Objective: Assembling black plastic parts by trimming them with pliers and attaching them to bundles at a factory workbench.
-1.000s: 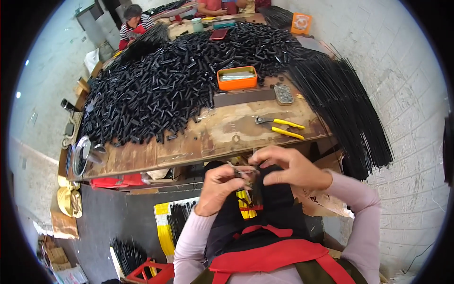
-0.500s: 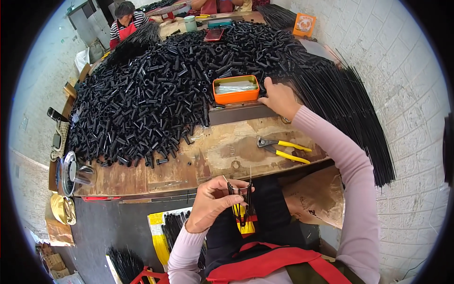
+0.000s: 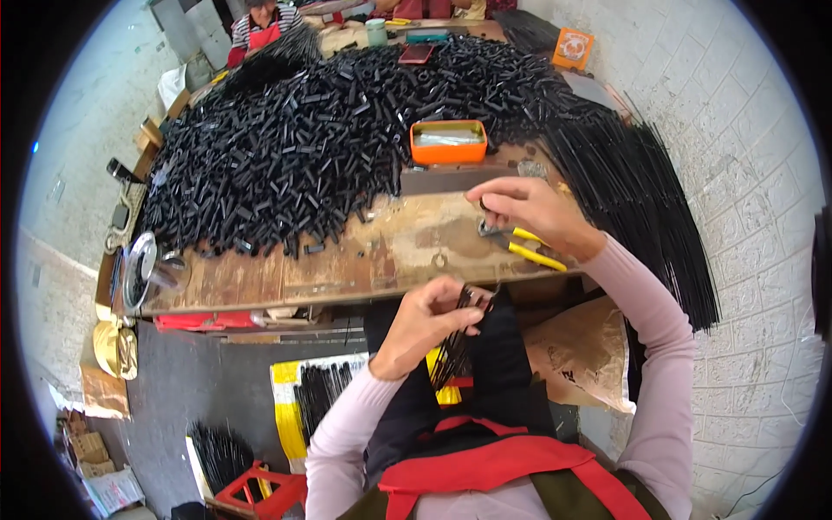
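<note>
My left hand [image 3: 423, 322] is closed around the upper end of a bundle of thin black rods [image 3: 448, 362], which hangs down over my lap. Fine wire ends stick out by its fingertips. Over the bench, up and to the right, my right hand [image 3: 542, 215] has thumb and fingers pinched on a small dark ring-like piece [image 3: 484, 205]; its exact kind is too small to make out. Beneath that hand lie yellow-handled pliers [image 3: 537, 256], their jaws partly covered. An orange tin [image 3: 448, 155] with thin silvery wires inside stands behind it.
A large heap of short black tubes [image 3: 286, 156] covers much of the wooden bench [image 3: 338, 277]. Long black rods [image 3: 633, 199] lie along the right side. A red phone [image 3: 416, 55] rests on the heap. Another person [image 3: 264, 26] sits at the far left.
My right hand has come back from beside the orange tin toward me, now pinching a small dark piece. The bundle in my left hand has tilted, and my view has shifted slightly.
</note>
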### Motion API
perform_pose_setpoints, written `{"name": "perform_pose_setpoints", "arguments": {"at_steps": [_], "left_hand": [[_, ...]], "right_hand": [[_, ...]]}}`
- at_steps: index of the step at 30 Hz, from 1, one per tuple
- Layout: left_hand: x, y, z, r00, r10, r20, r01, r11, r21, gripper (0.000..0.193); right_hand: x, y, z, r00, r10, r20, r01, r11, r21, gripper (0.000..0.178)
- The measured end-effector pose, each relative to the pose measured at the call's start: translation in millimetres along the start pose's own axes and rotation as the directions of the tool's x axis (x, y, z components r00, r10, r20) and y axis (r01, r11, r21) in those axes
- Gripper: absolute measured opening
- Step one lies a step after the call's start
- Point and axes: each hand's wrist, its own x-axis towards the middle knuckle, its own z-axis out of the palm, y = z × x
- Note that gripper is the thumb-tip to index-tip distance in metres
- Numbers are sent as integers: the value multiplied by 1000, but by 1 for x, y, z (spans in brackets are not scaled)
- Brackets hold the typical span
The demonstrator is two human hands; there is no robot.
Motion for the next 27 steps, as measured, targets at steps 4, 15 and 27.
{"name": "perform_pose_setpoints", "arguments": {"at_steps": [4,15,27], "left_hand": [[-4,26,25,993,27,118,-30,999,20,45],[-24,27,40,991,97,93,-105,991,84,34],[-30,28,52,993,80,85,-86,994,65,21]], "right_hand": [[-56,-20,35,1000,-10,3,9,995,103,16],[-103,-35,49,977,-208,-37,205,976,-74,11],[-116,-41,43,909,-411,74,415,871,-261,7]]}}
